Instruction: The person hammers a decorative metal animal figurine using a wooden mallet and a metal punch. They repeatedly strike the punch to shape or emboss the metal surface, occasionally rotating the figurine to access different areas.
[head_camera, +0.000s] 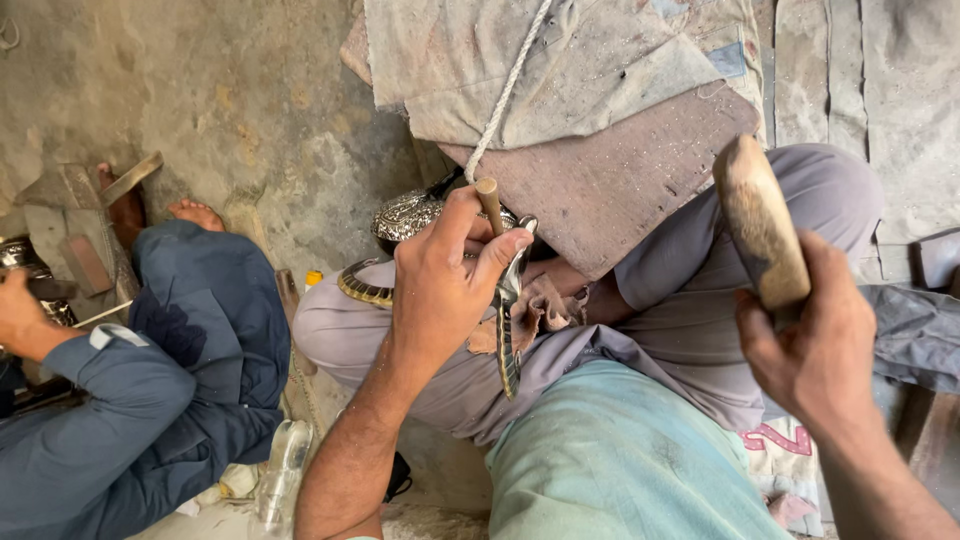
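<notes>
Rough concrete floor (250, 110) under us, cloth (560, 60) draped ahead. Our left hand (445, 285) is closed around a wooden punch (489, 203), set on the embossed metal piece (420, 215) in our lap. Our right hand (815, 340) grips a raised wooden mallet (760, 225). Beside us, another person's sleeve (110, 400), in blue.

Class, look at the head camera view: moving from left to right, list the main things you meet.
Co-worker's blue sleeve → clear plastic bottle → left hand gripping a wooden-handled tool → embossed metal piece → right hand raising a wooden mallet.
</notes>
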